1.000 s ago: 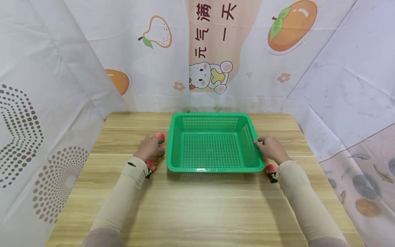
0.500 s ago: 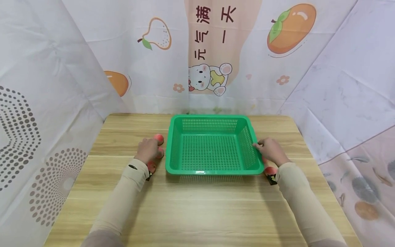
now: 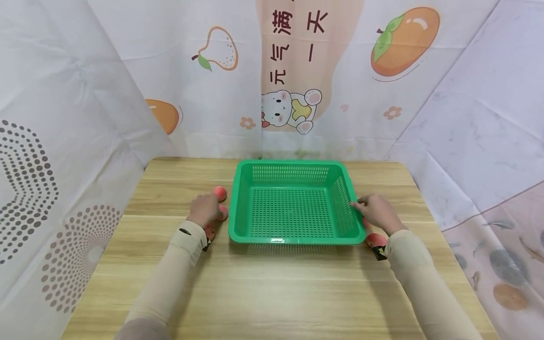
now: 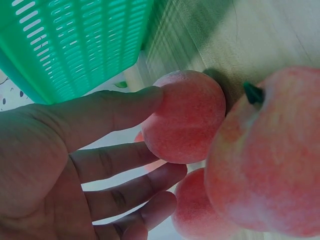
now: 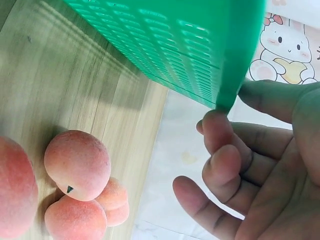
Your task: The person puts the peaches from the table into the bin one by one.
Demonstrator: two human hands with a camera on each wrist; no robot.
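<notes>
A green plastic basket with a slotted floor and walls stands mid-table. My right hand pinches its right rim; in the right wrist view the thumb lies on one side of the rim and curled fingers on the other. My left hand is left of the basket. In the left wrist view its thumb and fingertips are on a pinkish-red peach. A larger peach and another peach lie beside it. Several peaches sit under my right hand, on the table outside the basket.
The wood-grain table ends at a printed curtain behind the basket. More curtains hang at the left and right sides. A dark band shows at the right wrist beside a peach.
The head view has tilted slightly, so the scene sits a little lower. The hands, basket and peaches keep nearly the same places relative to one another.
</notes>
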